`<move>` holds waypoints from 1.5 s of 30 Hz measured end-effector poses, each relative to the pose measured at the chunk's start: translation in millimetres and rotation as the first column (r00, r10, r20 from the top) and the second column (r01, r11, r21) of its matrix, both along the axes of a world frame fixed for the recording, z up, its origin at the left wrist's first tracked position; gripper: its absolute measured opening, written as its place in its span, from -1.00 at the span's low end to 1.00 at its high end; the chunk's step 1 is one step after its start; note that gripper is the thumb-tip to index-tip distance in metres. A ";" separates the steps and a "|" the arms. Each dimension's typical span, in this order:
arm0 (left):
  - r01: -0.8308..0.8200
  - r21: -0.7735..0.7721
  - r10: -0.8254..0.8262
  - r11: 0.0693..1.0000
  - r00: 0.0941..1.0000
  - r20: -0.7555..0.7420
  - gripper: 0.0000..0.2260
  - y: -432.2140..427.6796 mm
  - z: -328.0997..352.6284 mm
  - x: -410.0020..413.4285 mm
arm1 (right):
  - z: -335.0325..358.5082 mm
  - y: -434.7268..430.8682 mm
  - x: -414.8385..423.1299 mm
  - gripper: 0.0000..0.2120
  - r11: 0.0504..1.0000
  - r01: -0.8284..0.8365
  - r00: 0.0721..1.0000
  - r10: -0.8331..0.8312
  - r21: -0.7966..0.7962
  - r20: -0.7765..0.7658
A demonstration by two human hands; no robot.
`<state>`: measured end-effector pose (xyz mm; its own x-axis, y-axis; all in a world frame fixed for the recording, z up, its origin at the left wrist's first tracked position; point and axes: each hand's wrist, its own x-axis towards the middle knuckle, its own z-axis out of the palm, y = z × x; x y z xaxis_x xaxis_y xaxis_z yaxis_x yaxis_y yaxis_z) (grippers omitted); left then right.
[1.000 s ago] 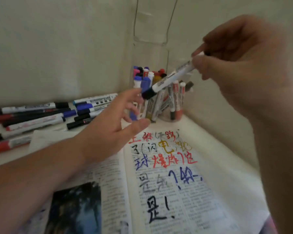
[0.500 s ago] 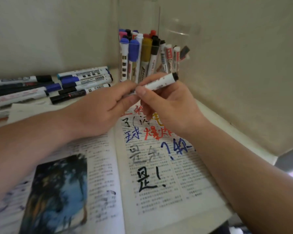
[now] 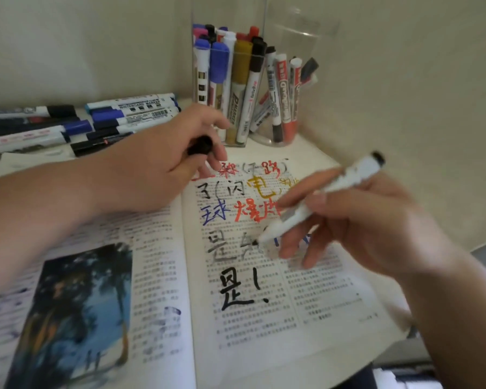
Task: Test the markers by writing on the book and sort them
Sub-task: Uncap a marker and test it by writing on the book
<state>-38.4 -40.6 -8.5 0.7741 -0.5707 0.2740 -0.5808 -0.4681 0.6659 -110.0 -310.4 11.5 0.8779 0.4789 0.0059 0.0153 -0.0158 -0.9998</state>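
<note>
risks with an uncapped marker over a crowded page

gripping a white marker (image 3: 320, 197) in the right hand (image 3: 357, 220), thumb and fingers curled round the barrel, tip angled down and to the left of the hand, at or just above the right page of the book (image 3: 157, 276); too blurred to tell whether touching. pinching the black cap (image 3: 199, 145) in the left hand (image 3: 157, 167), fingers curled round it, up near the top of that page.

could smear any ink not yet dry by dragging the right hand's lower fingers across the blue writing under them. could land the new stroke on the faint grey characters just left of the tip, leaving no clean line to judge by; safer to aim for bare print below the hand. could misread a slow tip as dead after one light pass and send a good marker to the wrong group. could bleed through the thin paper by pressing hard or lingering.

could drop the cap by loosening the left hand's pinch, then lose it among the loose markers (image 3: 68, 127) lying beyond the left wrist. could leave the tip to dry out by delaying the recapping. could knock the square holder (image 3: 227, 88) or the round cup (image 3: 286, 108), both just beyond the left knuckles, when reaching to put the marker away, mixing tested with untested.
</note>
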 end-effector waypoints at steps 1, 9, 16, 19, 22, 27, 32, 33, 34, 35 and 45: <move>-0.011 0.039 0.010 0.999 1.000 0.016 -0.62 -0.7 1.4 -0.6 | -6.7 -2.1 -6.9 -0.77 1.000 -0.009 1.000 0.009 -0.020 -0.013; -0.059 -0.017 0.059 0.998 0.998 0.025 -0.78 -5.1 10.0 -7.2 | -18.6 -5.4 -25.2 -0.98 0.957 0.260 0.958 -0.239 -0.126 0.156; 0.039 -0.130 -0.053 0.991 0.992 -0.113 -0.71 -2.9 3.5 -2.9 | -16.0 -7.5 -28.5 -0.94 0.946 0.235 0.957 -0.185 -0.224 0.224; 0.068 -0.111 -0.079 0.992 0.992 -0.098 -0.75 -3.2 0.9 -1.3 | -20.3 -5.8 -28.1 -0.98 0.937 0.277 0.943 -0.223 -0.212 0.248; 0.064 -0.049 -0.066 0.997 0.996 -0.051 -0.76 -2.5 1.9 -1.1 | -22.7 -4.2 -30.6 -0.98 0.936 0.275 0.937 -0.211 -0.220 0.277; 0.041 0.065 -0.042 0.997 0.999 0.024 -0.74 -0.8 3.9 -2.4 | -24.2 -3.4 -31.6 -0.97 0.921 0.306 0.926 -0.228 -0.241 0.301; 0.055 -0.007 -0.055 0.998 0.996 -0.069 -0.77 -2.4 5.1 -5.7 | -25.3 -2.4 -32.2 -0.97 0.928 0.312 0.926 -0.249 -0.205 0.284; 0.061 -0.007 -0.061 0.998 0.996 -0.062 -0.75 -1.9 5.6 -6.1 | -25.3 -2.5 -32.3 -0.97 0.928 0.312 0.926 -0.249 -0.204 0.284; 0.060 0.006 -0.060 0.998 0.997 -0.045 -0.73 -1.3 6.0 -6.5 | -25.4 -2.5 -32.3 -0.96 0.928 0.311 0.926 -0.248 -0.205 0.284; 0.055 0.027 -0.054 0.998 0.998 -0.024 -0.72 -1.1 6.0 -6.6 | -25.4 -2.5 -32.4 -0.96 0.927 0.311 0.926 -0.245 -0.209 0.288; 0.075 0.093 -0.079 0.993 0.996 0.041 -0.74 -0.7 3.0 -5.2 | -23.2 -4.5 -34.1 -0.97 0.940 0.267 0.940 -0.205 -0.213 0.273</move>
